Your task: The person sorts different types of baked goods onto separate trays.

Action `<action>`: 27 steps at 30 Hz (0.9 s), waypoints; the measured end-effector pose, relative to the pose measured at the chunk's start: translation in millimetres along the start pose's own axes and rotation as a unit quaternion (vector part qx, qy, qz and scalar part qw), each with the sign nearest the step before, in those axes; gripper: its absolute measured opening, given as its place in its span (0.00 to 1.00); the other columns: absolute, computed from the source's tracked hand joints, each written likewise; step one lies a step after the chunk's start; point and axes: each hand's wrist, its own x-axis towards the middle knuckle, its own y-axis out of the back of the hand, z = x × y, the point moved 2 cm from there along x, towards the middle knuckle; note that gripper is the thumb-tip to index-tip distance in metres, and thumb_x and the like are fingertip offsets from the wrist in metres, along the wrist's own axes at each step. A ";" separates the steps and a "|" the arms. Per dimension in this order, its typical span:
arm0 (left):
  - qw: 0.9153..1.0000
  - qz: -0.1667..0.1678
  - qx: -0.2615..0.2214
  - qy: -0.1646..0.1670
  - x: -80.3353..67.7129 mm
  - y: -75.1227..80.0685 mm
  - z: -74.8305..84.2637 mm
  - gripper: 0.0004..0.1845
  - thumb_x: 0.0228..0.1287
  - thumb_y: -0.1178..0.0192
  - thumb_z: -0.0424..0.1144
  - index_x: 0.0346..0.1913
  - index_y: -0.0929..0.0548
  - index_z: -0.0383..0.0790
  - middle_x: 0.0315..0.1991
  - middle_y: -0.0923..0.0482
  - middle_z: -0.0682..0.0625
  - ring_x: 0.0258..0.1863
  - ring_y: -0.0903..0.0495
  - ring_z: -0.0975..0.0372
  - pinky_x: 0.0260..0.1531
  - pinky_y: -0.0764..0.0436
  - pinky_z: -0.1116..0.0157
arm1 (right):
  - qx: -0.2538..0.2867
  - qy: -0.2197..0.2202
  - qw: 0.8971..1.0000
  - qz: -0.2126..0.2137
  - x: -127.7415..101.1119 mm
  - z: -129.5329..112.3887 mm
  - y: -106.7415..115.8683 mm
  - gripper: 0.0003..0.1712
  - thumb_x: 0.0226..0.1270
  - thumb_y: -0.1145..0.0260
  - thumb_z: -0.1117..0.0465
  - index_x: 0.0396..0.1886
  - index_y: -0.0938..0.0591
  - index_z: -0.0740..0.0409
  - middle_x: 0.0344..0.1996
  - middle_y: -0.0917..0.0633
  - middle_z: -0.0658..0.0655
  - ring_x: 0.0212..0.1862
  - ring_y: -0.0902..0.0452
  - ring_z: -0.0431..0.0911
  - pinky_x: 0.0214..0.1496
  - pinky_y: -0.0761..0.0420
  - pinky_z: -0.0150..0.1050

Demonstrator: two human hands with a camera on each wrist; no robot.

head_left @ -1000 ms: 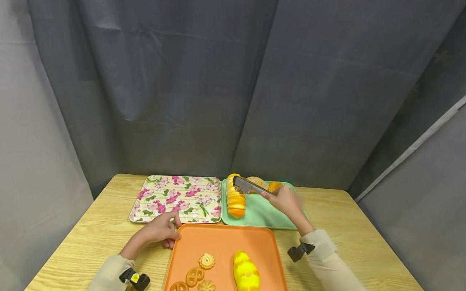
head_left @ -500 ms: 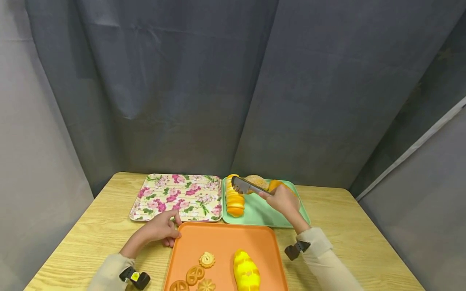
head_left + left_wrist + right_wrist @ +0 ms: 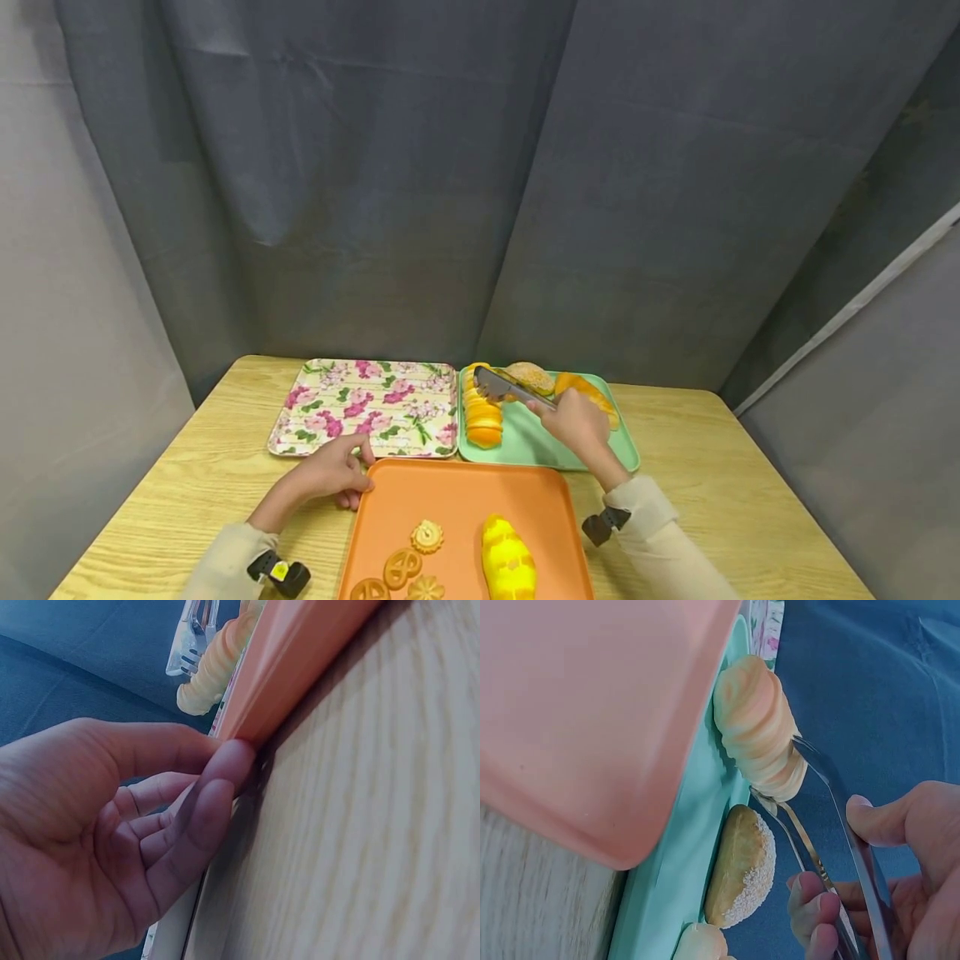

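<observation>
My left hand [image 3: 330, 473] pinches the far left corner of the orange tray [image 3: 465, 479] between thumb and fingers; in the left wrist view the fingertips sit right at its rim. My right hand [image 3: 577, 423] grips metal tongs [image 3: 513, 388] over the green tray [image 3: 536, 442]. The tong arms are spread in the right wrist view, with their tips at one end of a ridged, spiral bread roll [image 3: 757, 724], one on either side. That roll lies along the green tray's left side. Beside it is a bun with a sprinkled top [image 3: 746, 866].
A flowered tray [image 3: 375, 408] stands left of the green one. On the orange tray lie a yellow bread [image 3: 507, 558], a pretzel-shaped cookie [image 3: 402, 568] and several other cookies. Another golden bread [image 3: 588, 396] lies at the green tray's right. A grey curtain [image 3: 375, 208] hangs behind the table.
My right hand has moved slightly left and nearer, bringing the tong tips further over the spiral roll and uncovering more of the golden bread. My left hand stays at the orange tray's corner.
</observation>
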 end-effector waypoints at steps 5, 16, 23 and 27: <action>1.000 0.002 0.003 0.000 0.0 -0.5 0.8 0.14 0.62 0.33 0.28 0.43 0.28 0.29 0.16 0.18 0.44 0.13 0.19 0.60 0.17 0.18 0.62 | -0.014 0.012 1.000 0.026 -4.8 -4.1 -2.2 0.36 0.63 0.32 0.33 0.09 0.34 0.50 0.10 0.41 0.47 0.15 0.47 0.42 0.16 0.47 0.35; 1.000 -0.006 -0.003 0.011 -2.0 0.2 5.3 0.14 0.62 0.33 0.28 0.43 0.28 0.29 0.17 0.18 0.43 0.14 0.18 0.59 0.17 0.18 0.62 | -0.026 0.064 0.994 0.088 -11.9 -6.6 -7.1 0.36 0.63 0.30 0.35 0.09 0.34 0.50 0.09 0.39 0.48 0.13 0.44 0.44 0.13 0.47 0.35; 1.000 -0.006 -0.003 0.006 -1.1 0.6 3.8 0.14 0.62 0.33 0.29 0.43 0.28 0.29 0.17 0.18 0.42 0.14 0.18 0.59 0.17 0.18 0.62 | -0.036 0.080 0.990 0.112 -13.5 -6.9 -10.5 0.36 0.63 0.29 0.36 0.09 0.34 0.51 0.09 0.38 0.49 0.12 0.41 0.45 0.13 0.45 0.37; 1.000 -0.008 0.000 0.007 -0.6 0.7 3.0 0.14 0.62 0.33 0.29 0.44 0.28 0.29 0.17 0.18 0.43 0.14 0.19 0.59 0.17 0.18 0.62 | -0.038 0.084 0.988 0.125 -14.0 -8.2 -10.1 0.36 0.62 0.28 0.37 0.10 0.35 0.51 0.10 0.41 0.49 0.12 0.40 0.46 0.13 0.46 0.37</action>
